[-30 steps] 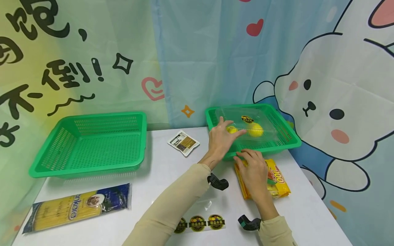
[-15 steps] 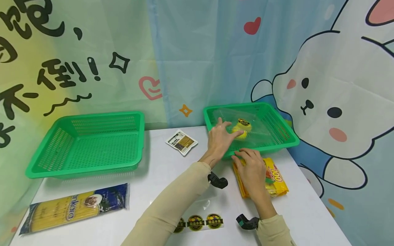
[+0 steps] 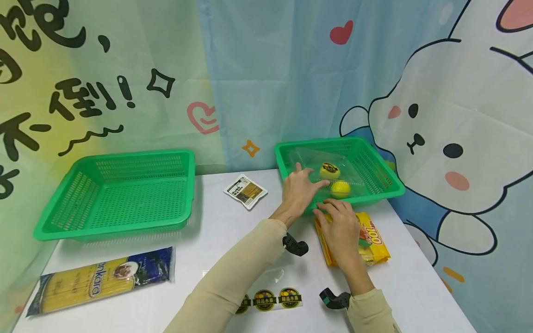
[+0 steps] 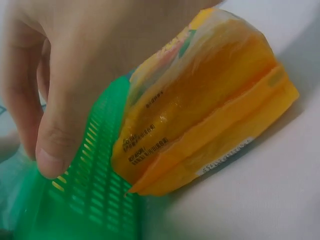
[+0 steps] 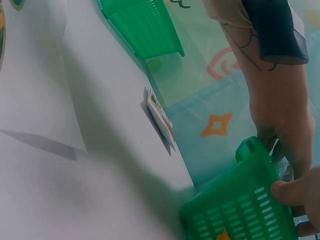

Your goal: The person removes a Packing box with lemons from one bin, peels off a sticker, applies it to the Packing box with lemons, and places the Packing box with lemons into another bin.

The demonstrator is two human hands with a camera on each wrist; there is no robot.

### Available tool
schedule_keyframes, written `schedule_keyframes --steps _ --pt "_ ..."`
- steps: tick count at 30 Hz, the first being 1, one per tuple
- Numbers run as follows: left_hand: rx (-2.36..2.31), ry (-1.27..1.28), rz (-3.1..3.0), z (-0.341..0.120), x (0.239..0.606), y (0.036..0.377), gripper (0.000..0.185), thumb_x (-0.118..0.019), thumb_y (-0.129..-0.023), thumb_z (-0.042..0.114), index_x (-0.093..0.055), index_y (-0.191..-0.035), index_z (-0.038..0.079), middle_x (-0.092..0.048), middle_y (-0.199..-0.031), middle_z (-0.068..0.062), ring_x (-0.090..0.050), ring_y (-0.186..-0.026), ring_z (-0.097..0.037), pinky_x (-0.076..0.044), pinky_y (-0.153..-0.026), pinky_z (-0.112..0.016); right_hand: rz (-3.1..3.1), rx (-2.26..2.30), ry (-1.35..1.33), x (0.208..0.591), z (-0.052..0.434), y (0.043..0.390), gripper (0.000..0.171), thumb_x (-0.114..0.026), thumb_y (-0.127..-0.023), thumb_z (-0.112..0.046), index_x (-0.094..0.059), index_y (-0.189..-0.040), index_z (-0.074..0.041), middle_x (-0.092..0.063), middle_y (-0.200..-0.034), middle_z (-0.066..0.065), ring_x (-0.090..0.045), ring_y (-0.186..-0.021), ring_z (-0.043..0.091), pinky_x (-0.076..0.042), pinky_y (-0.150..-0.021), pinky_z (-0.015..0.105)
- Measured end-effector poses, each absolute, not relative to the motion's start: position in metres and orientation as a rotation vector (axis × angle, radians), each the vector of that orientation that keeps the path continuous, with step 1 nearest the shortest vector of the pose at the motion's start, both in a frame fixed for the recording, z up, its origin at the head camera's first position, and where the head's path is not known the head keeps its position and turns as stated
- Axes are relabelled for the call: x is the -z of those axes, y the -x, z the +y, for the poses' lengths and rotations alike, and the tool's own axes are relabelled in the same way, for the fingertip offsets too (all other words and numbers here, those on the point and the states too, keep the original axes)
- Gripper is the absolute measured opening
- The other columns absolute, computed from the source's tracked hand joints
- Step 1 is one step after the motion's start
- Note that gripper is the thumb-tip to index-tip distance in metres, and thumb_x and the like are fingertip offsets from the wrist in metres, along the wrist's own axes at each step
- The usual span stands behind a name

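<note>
My left hand (image 3: 300,188) spreads its thumb and fingers round the left end of a clear plastic box (image 3: 351,173). This box lies inside the right-hand green basket (image 3: 391,188); two round yellow fruits (image 3: 340,190) show through it, and a black and gold sticker (image 3: 330,168) is on its lid. At the basket's near rim, my right hand (image 3: 342,231) has its fingertips curled over the edge. In the right wrist view the thumb (image 5: 286,193) overlaps the basket's outer wall, the other fingers mostly hidden behind it. A yellow packet (image 4: 200,100) lies beside the basket, under the right hand.
Another green basket (image 3: 137,203) stands at the left with nothing in it. In front of it lies a pack of spaghetti (image 3: 102,282). A small white and brown sachet (image 3: 245,191) is between the baskets. A strip of round stickers (image 3: 276,299) lies near the front, partly behind the left sleeve.
The yellow fruits have rolled about inside the clear box, now one in front of the other. The box has shifted slightly toward me, while both hands stay nearly in place.
</note>
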State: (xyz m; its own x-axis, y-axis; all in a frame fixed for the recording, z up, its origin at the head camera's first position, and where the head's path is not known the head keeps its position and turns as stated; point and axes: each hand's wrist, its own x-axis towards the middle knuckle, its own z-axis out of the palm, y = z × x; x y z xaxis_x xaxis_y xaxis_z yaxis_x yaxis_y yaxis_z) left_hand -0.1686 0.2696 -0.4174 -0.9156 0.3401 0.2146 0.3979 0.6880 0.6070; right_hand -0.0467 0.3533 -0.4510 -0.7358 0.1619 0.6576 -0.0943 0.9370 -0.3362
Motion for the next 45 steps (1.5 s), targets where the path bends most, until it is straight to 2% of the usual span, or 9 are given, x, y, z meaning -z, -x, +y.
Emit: schedule_keyframes --steps 12,16,20,27,33,35,38,42,45 --pt "0.821 0.74 -2.847 0.273 0.413 0.169 0.061 -0.077 -0.087 0.061 -0.076 -0.127 0.015 -0.069 -0.135 -0.018 -0.077 -0.106 -0.028 -0.063 -0.074 -0.03 -2.373 -0.461 0.07 0.45 0.356 0.043 0.023 -0.09 -0.082 -0.015 -0.081 -0.1 -0.003 -0.077 -0.109 0.015 -0.066 -0.105 0.037 -0.055 -0.092 0.05" --pt "0.874 0.77 -2.88 0.275 0.411 0.168 0.046 -0.077 -0.089 0.055 -0.078 -0.092 0.009 -0.079 -0.106 -0.012 -0.078 -0.091 -0.024 -0.061 -0.068 -0.025 -2.373 -0.462 0.069 0.45 0.356 0.041 0.023 -0.09 -0.083 -0.015 -0.081 -0.1 -0.003 -0.077 -0.108 0.015 -0.066 -0.104 0.037 -0.055 -0.091 0.05" --pt "0.925 0.801 -2.932 0.275 0.411 0.167 0.05 -0.077 -0.091 0.049 -0.052 -0.067 0.013 -0.053 -0.065 -0.001 -0.059 -0.056 -0.011 -0.044 -0.048 -0.018 -2.376 -0.46 0.061 0.45 0.354 0.042 0.023 -0.089 -0.083 -0.015 -0.081 -0.1 -0.002 -0.077 -0.109 0.015 -0.066 -0.104 0.037 -0.056 -0.091 0.05" --pt "0.898 0.809 -2.962 0.274 0.416 0.167 0.046 -0.078 -0.091 0.047 -0.055 -0.069 0.013 -0.044 -0.058 0.004 -0.047 -0.043 -0.005 -0.037 -0.04 -0.015 -2.379 -0.466 0.048 0.45 0.352 0.043 0.022 -0.09 -0.083 -0.015 -0.081 -0.099 -0.003 -0.077 -0.109 0.014 -0.067 -0.104 0.035 -0.056 -0.089 0.049" --pt "0.813 0.849 -2.97 0.274 0.422 0.167 0.038 -0.075 -0.095 0.046 -0.066 -0.08 0.012 -0.064 -0.073 -0.003 -0.058 -0.05 -0.008 -0.044 -0.044 -0.017 -2.379 -0.481 0.041 0.45 0.351 0.044 0.022 -0.09 -0.083 -0.016 -0.081 -0.099 -0.004 -0.077 -0.11 0.013 -0.066 -0.104 0.034 -0.057 -0.086 0.049" --pt "0.762 0.864 -2.977 0.275 0.423 0.167 0.038 -0.071 -0.097 0.047 -0.068 -0.083 0.012 -0.074 -0.097 -0.013 -0.063 -0.054 -0.01 -0.046 -0.046 -0.018 -2.381 -0.48 0.039 0.45 0.351 0.044 0.021 -0.09 -0.083 -0.016 -0.081 -0.098 -0.003 -0.077 -0.11 0.013 -0.066 -0.104 0.034 -0.058 -0.086 0.049" --pt "0.694 0.863 -2.992 0.273 0.422 0.165 0.04 -0.065 -0.101 0.049 -0.071 -0.09 0.011 -0.065 -0.135 -0.03 -0.071 -0.061 -0.015 -0.048 -0.047 -0.019 -2.393 -0.471 0.032 0.449 0.35 0.045 0.021 -0.089 -0.084 -0.016 -0.081 -0.098 -0.003 -0.077 -0.111 0.013 -0.066 -0.105 0.035 -0.058 -0.085 0.05" --pt "0.621 0.842 -2.98 0.268 0.419 0.163 0.048 -0.056 -0.106 0.051 -0.072 -0.12 0.008 -0.046 -0.154 -0.035 -0.078 -0.097 -0.029 -0.061 -0.06 -0.025 -2.414 -0.456 0.027 0.447 0.351 0.047 0.019 -0.089 -0.084 -0.013 -0.08 -0.097 -0.003 -0.077 -0.111 0.013 -0.066 -0.105 0.035 -0.059 -0.085 0.05" --pt "0.632 0.88 -2.911 0.258 0.415 0.16 0.055 -0.052 -0.108 0.051 -0.064 -0.14 0.007 -0.045 -0.157 -0.031 -0.062 -0.133 -0.038 -0.064 -0.087 -0.035 -2.419 -0.451 0.023 0.448 0.353 0.047 0.019 -0.089 -0.083 -0.01 -0.08 -0.097 -0.002 -0.077 -0.112 0.014 -0.067 -0.105 0.036 -0.059 -0.084 0.05"
